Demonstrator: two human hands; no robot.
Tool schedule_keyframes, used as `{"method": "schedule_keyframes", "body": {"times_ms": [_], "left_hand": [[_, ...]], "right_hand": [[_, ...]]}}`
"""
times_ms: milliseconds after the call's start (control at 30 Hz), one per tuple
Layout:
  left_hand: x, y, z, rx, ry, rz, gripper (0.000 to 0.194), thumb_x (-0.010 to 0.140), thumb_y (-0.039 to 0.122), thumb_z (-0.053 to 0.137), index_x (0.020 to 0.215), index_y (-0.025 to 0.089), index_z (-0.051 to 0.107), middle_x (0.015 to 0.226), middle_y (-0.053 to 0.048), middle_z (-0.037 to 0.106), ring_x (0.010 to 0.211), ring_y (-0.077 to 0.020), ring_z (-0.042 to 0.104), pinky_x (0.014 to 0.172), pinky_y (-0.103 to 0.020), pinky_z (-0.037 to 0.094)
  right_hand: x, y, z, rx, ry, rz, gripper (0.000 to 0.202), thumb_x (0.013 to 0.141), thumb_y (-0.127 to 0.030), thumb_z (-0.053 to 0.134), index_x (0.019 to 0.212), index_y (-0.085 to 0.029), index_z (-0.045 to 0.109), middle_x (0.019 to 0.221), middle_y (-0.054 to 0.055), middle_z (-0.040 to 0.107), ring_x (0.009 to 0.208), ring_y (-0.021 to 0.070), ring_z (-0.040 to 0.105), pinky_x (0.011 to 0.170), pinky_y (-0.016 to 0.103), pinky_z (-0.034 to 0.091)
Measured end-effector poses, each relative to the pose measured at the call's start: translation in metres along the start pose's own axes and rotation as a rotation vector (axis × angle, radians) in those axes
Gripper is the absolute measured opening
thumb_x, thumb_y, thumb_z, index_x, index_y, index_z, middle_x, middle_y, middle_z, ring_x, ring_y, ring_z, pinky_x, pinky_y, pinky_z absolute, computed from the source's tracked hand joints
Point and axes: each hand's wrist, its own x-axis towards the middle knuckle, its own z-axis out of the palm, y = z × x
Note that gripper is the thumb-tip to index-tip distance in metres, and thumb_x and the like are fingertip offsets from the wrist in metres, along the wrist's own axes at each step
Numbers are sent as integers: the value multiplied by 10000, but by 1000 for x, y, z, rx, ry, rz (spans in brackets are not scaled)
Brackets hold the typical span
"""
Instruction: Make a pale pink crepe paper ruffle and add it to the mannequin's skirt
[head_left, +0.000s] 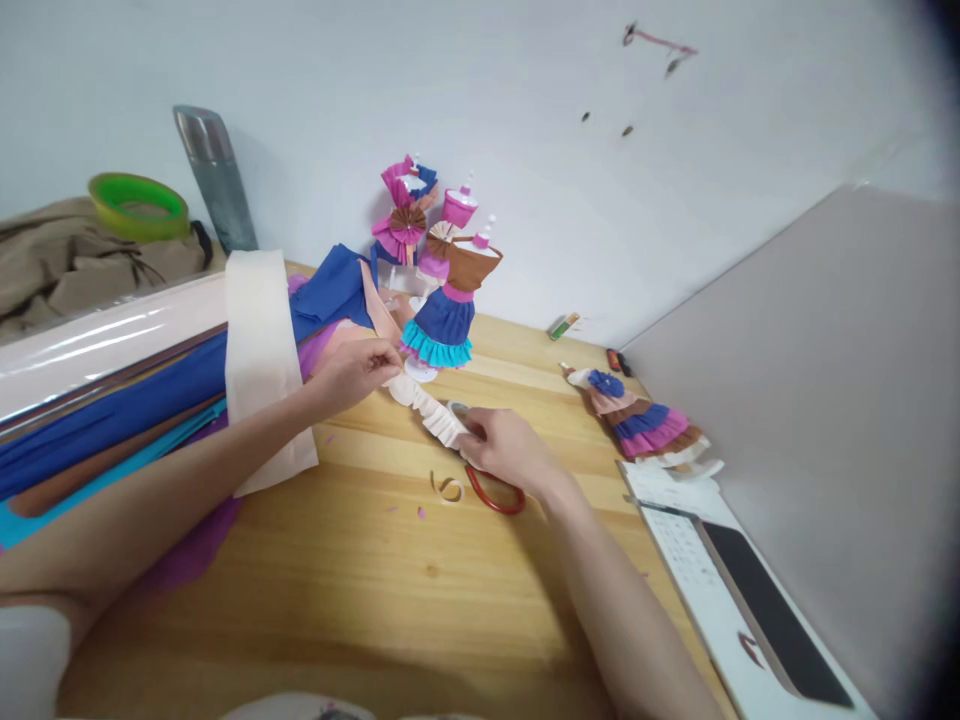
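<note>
A pleated cream strip [435, 414], which looks like crepe paper, runs between my hands just over the wooden table. My left hand [360, 370] is closed in a pinch at its far-left end. Thumb and fingers of my right hand [506, 450] grip its other end. A red scissors handle [499, 495] shows below my right hand; the rest is hidden. Beside it lies a curled narrow pale strip [448, 489]. Just beyond my left hand stands a small dress form [442, 315] in a brown, blue and turquoise ruffled dress.
Rolls of coloured crepe paper [112, 420] lie left, under a cream band [259, 330]. Behind stand more small dressed forms [405, 215] and a bottle [217, 180]. Green tape [139, 205] rests on brown cloth. A layered dress [649, 420] and a phone [772, 610] lie right.
</note>
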Motion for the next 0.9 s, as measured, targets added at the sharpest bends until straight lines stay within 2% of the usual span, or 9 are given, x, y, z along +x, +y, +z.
{"method": "schedule_keyframes", "body": {"times_ms": [100,200,400,533,667,900], "left_hand": [[6,5,-3,-58,55,-22,127,734,279,606,688,165,640,704,-14,662,669,-132,568,626,-239,428],[14,8,-4,-95,83,-56,155,729,309,608,705,161,649,694,-16,666,646,-131,571,610,-243,429],[40,5,-7,-124,111,-62,153,711,300,620,692,150,638,712,-25,657,669,-140,584,639,-262,455],[54,-3,-10,-109,134,-36,105,709,259,618,694,157,637,710,-13,645,687,-141,584,706,-289,474],[64,-10,-16,-93,93,-16,54,677,199,629,639,161,623,660,12,630,687,-132,576,773,-299,474],[87,-16,-25,-98,-66,-9,51,657,149,583,644,144,632,625,16,615,652,-131,567,661,-255,444]], "right_hand": [[-9,-5,-19,-3,-10,27,151,810,-213,502,717,-187,618,636,7,628,533,126,461,523,256,234],[-13,-10,-37,-81,59,84,169,820,-237,509,695,-186,611,627,17,630,540,137,491,525,261,238],[5,-20,-58,-357,201,156,214,851,-262,502,742,-182,667,728,103,712,678,224,642,549,290,287],[18,-29,-59,-534,236,177,228,863,-252,499,829,-161,705,792,167,731,779,289,697,593,313,371],[23,-42,-52,-597,223,210,250,879,-232,481,859,-139,712,841,203,735,789,313,712,628,337,437],[26,-53,-39,-601,229,164,235,885,-222,482,855,-141,700,811,201,733,769,320,714,624,346,442]]}}
